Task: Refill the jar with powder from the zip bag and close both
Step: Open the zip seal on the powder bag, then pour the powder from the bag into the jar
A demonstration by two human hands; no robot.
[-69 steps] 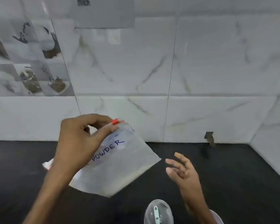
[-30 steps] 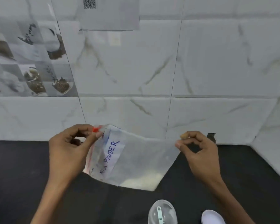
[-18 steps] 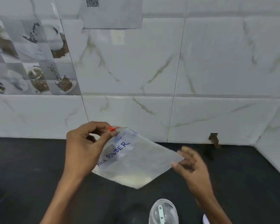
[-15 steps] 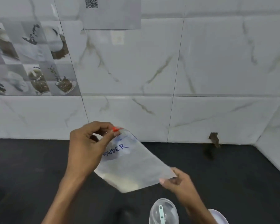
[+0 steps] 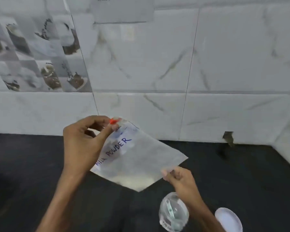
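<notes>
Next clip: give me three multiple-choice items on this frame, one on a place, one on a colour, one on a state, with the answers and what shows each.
1. Where is the white lid?
A. On the jar
B. On the counter, right of the jar
C. In the left hand

2. What colour is the zip slider on the bag?
A. Red
B. Green
C. Black

3. How is the zip bag held?
A. Lying flat on the counter
B. By one hand only
C. By both hands, above the counter

Answers:
1 B: the lid lies on the black counter beside the open jar.
2 A: the red slider shows at the left hand fingertips.
3 C: the left hand pinches the top and the right hand the lower edge.
</notes>
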